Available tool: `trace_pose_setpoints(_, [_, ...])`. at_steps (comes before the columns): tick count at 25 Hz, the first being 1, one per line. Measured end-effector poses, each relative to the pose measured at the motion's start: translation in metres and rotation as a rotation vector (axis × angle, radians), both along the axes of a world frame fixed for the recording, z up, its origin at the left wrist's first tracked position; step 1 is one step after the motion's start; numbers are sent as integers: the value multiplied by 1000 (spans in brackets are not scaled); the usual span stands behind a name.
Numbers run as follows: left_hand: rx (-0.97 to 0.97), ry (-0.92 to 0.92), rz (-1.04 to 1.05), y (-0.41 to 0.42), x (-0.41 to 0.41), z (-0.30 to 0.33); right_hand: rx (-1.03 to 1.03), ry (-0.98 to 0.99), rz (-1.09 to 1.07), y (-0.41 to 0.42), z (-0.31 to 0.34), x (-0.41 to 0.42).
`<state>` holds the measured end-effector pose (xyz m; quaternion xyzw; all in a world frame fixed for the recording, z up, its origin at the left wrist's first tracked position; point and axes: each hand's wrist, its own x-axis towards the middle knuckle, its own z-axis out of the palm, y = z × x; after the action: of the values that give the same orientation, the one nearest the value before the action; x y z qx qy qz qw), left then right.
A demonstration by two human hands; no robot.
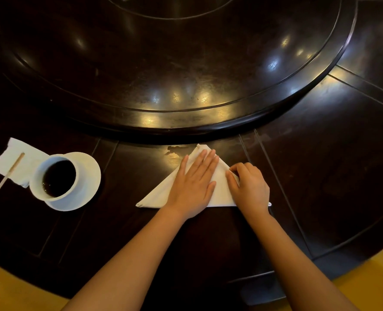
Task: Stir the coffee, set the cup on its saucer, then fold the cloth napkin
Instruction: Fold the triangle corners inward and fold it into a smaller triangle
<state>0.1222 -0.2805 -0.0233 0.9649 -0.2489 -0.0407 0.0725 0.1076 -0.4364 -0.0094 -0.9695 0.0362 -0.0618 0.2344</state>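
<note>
A white cloth napkin lies folded into a triangle on the dark table, its tip pointing away from me. My left hand presses flat on its middle, fingers spread. My right hand rests on the right part, fingertips pinching the right sloping edge. At the left, a white cup of dark coffee stands on its white saucer. A wooden stir stick lies beside it across a paper tissue.
A large dark lazy Susan fills the middle of the round wooden table, its raised rim just beyond the napkin's tip. The table's front edge curves near my forearms, with yellow floor below it.
</note>
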Motion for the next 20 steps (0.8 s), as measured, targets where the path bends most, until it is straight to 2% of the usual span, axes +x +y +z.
trace_pose_setpoints(4, [20, 48, 37, -1, 0, -2, -10, -7, -30, 4, 2, -1])
trace_pose_setpoints(7, [19, 60, 41, -3, 1, 0, -165, -59, -34, 10, 3, -9])
trace_pose_setpoints(10, [53, 34, 40, -3, 1, 0, -235, 36, 150, 18, -6, -30])
trace_pose_setpoints(12, [67, 21, 49, -3, 0, -1, -248, 117, 172, 16, -13, -40])
trace_pose_setpoints(20, [33, 71, 68, -4, 1, 0, -351, 263, -73, -30, -15, -69])
